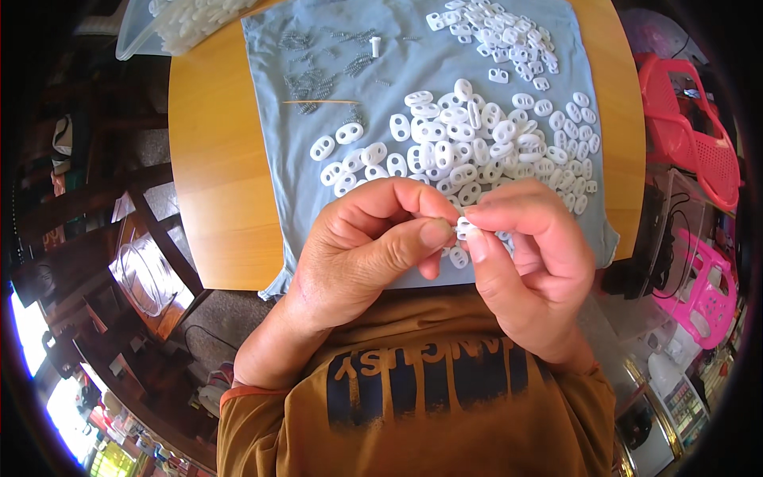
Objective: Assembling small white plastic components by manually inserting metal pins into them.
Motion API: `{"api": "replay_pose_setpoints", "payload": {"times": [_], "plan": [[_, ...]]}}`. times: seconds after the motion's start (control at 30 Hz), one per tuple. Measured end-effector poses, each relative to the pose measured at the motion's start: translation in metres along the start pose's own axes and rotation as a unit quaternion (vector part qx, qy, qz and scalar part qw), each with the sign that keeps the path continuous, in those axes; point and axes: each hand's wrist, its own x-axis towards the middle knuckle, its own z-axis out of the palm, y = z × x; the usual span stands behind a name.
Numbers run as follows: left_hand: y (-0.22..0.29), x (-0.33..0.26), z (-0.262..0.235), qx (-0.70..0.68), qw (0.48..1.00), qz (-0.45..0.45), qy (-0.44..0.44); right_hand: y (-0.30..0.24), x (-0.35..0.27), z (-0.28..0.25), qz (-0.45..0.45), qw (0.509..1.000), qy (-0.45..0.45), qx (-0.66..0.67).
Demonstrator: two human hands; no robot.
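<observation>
Close in front of my body, my two hands meet at the fingertips. Between thumb and forefinger my right hand (534, 266) pinches a small white plastic piece (463, 226) with holes in it. My left hand (362, 242) is closed in a pinch against the near side of that piece; what lies between its fingertips is too small and covered to make out. Just beyond the hands spreads a heap of white oval two-hole plastic pieces (457, 131), partly hidden by my fingers. Smaller white square pieces (509, 36) are piled at the far right of the cloth.
A light blue cloth (278, 159) covers the middle of a round wooden table (208, 175). Small metal springs (310, 82), a thin wooden stick (321, 102) and a white peg (375, 47) lie far left. A tub (137, 30) of white parts stands beyond; a pink chair (691, 119) is right.
</observation>
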Motion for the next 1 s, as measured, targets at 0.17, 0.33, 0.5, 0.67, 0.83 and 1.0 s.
{"api": "replay_pose_setpoints", "payload": {"times": [0.17, 0.33, 0.5, 0.67, 0.83, 1.0], "plan": [[-0.001, 0.000, 0.000, 0.027, 1.000, 0.009, -0.002, 0.003, 0.003, -0.001, -0.097, 0.992, -0.009, -0.076], [-0.002, -0.001, 0.000, 0.046, 0.999, 0.012, 0.002, 0.003, 0.003, -0.001, -0.128, 0.986, -0.012, -0.106], [-0.002, -0.005, 0.003, 0.092, 0.995, 0.048, 0.015, -0.001, 0.008, -0.003, -0.163, 0.975, -0.035, -0.147], [0.001, -0.006, 0.005, 0.118, 0.992, 0.048, 0.019, -0.002, 0.008, -0.002, -0.151, 0.977, -0.037, -0.146], [-0.002, -0.006, 0.006, 0.095, 0.993, 0.059, 0.022, -0.004, -0.003, -0.006, -0.046, 0.995, -0.055, -0.073], [-0.004, -0.002, -0.001, 0.137, 0.985, 0.102, 0.002, 0.003, 0.000, -0.002, -0.065, 0.996, 0.006, -0.059]]}}
